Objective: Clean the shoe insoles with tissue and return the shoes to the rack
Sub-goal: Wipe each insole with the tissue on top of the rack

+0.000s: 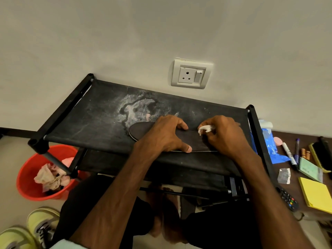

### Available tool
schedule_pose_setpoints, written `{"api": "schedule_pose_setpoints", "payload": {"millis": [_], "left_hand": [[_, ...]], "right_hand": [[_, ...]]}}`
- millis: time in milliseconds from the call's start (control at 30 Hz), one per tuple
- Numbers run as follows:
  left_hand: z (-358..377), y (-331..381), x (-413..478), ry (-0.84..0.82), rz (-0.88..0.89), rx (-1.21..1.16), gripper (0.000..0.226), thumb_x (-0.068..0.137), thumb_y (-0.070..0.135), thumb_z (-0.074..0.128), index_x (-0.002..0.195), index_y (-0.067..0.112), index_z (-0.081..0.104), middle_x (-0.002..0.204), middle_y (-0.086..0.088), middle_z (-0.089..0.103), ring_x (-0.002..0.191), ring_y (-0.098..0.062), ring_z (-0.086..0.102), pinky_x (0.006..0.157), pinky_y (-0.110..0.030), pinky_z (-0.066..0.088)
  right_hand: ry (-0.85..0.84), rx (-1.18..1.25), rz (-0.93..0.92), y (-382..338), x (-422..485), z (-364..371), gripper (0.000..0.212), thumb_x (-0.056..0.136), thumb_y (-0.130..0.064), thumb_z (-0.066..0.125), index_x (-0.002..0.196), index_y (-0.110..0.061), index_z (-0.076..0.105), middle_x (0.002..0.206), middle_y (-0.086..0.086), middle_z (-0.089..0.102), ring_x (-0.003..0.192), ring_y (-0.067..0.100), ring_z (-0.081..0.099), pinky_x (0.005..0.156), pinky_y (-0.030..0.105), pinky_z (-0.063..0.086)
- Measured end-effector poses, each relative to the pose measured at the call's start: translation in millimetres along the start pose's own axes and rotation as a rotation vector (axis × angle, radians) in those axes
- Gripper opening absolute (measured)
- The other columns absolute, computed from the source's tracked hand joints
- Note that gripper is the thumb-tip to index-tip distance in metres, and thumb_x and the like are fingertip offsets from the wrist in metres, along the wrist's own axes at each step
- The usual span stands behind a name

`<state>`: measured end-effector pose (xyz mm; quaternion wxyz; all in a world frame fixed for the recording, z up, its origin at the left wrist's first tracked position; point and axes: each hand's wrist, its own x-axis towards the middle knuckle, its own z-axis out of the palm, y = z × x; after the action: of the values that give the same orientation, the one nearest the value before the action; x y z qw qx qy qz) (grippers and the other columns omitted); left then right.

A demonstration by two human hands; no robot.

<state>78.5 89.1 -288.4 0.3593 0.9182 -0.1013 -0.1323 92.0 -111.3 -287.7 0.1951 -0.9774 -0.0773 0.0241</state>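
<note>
A dark insole [142, 131] lies flat on the top shelf of the black fabric shoe rack [93, 112]. My left hand [165, 135] holds it down across the middle, fingers over the far edge and thumb on the near edge. My right hand [224, 135] grips a small white wad of tissue [204, 129] and presses it onto the insole's right part. A pair of yellow-green shoes [36, 229] stands on the floor at the lower left.
A red bucket [25, 178] with crumpled used tissue stands left of the rack. At right a brown surface holds a blue plastic bag [271, 148], markers [289, 155], yellow sticky notes [316, 194] and a remote [288, 198]. A wall socket [191, 74] sits above the rack.
</note>
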Motion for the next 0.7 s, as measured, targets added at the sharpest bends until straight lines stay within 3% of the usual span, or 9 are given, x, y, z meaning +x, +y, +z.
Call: {"api": "schedule_pose_setpoints", "payload": {"millis": [167,400,567,700], "left_hand": [[2,0,-1,0.007,-0.021,-0.025,0.071,0.065,0.036,0.094,0.129,0.026,0.067,0.128,0.010,0.064,0.092,-0.002,0.047,0.065,-0.006,0.028],[2,1,1,0.004,-0.028,-0.022,0.072,0.064,0.034,0.095,0.129,0.025,0.066,0.129,0.009,0.064,0.094,-0.003,0.049,0.066,-0.007,0.029],[0,0,1,-0.009,-0.012,-0.008,0.070,0.066,0.036,0.093,0.130,0.026,0.066,0.130,0.009,0.064,0.095,-0.003,0.048,0.068,-0.010,0.031],[-1,1,1,-0.020,-0.009,0.005,0.070,0.068,0.037,0.092,0.132,0.026,0.065,0.132,0.007,0.062,0.096,-0.004,0.048,0.074,-0.015,0.035]], "right_hand": [[-0.048,0.017,0.000,2,-2,-2,0.017,0.086,-0.017,0.074,0.096,-0.028,0.080,0.092,-0.003,0.077,0.083,0.016,0.070,0.081,0.047,0.061],[-0.260,0.070,-0.099,2,-20,-16,0.021,0.083,-0.012,0.080,0.091,-0.032,0.082,0.094,-0.013,0.077,0.088,0.002,0.070,0.087,0.032,0.061],[-0.103,0.096,-0.056,4,-14,-2,0.024,0.085,-0.015,0.077,0.088,-0.038,0.079,0.089,-0.015,0.076,0.081,0.004,0.069,0.079,0.038,0.062],[0.069,0.070,0.010,-7,-5,5,0.023,0.083,-0.015,0.073,0.089,-0.037,0.080,0.082,-0.011,0.074,0.075,0.008,0.067,0.069,0.034,0.058]]}}
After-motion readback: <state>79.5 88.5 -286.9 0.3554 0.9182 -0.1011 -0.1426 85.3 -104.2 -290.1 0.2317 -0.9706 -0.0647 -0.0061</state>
